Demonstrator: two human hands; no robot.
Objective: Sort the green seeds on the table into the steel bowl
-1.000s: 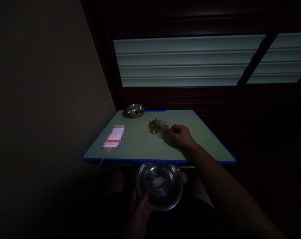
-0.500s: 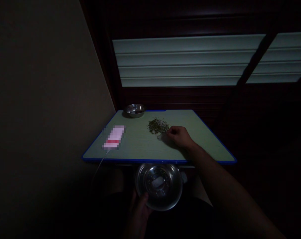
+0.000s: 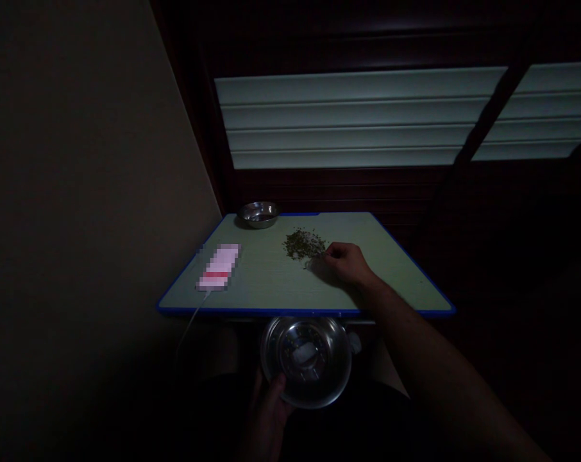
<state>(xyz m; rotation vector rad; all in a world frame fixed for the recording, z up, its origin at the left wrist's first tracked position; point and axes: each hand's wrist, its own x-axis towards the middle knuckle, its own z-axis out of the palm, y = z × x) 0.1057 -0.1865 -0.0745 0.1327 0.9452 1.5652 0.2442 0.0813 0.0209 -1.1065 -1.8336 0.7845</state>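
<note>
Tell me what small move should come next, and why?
Perhaps the right hand should sweep some green bits toward the table's near edge: they lie loose beside that hand, and the left hand holds a metal bowl below that edge.

- No lettering, brand, number or sign can be read
- Phone (image 3: pixel 219 264) screen: pixelated to pale pink blocks and a red band, any writing illegible
- Lower steel bowl (image 3: pixel 337 362): too dim for markings
</note>
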